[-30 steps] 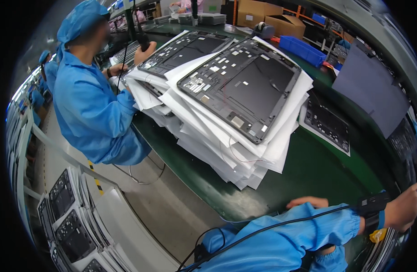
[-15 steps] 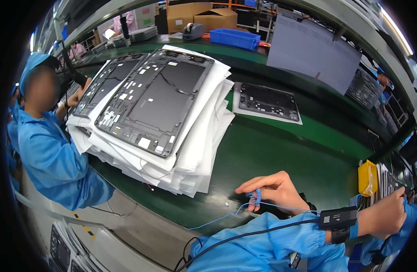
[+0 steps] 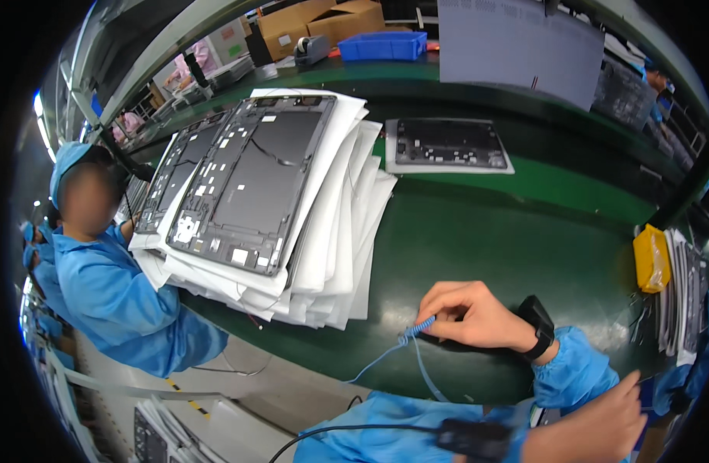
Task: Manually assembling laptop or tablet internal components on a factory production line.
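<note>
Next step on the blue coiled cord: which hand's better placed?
Right, most likely. The right hand pinches the blue coiled cord at its coil. The left hand, blurred, sits farther right in the picture, apart from the cord.

Right hand (image 3: 478, 316) over green bench (image 3: 493, 231), fingers pinched on a blue coiled cord (image 3: 424, 324); a thin strand trails from it to the lower left. Black band (image 3: 541, 338) on that wrist. Left hand (image 3: 594, 424) lower right, motion-blurred, fingers curled; grip contents not discernible. Black box (image 3: 474, 438) at left wrist. Left of the hands: dark panels (image 3: 254, 185) resting on layered white sheets (image 3: 335, 262). One flat panel (image 3: 447, 145) lies beyond. Yellow bin (image 3: 651, 258) at right, beside upright sheets (image 3: 678, 297). Co-worker in blue (image 3: 123, 285) stands at far left.
</note>
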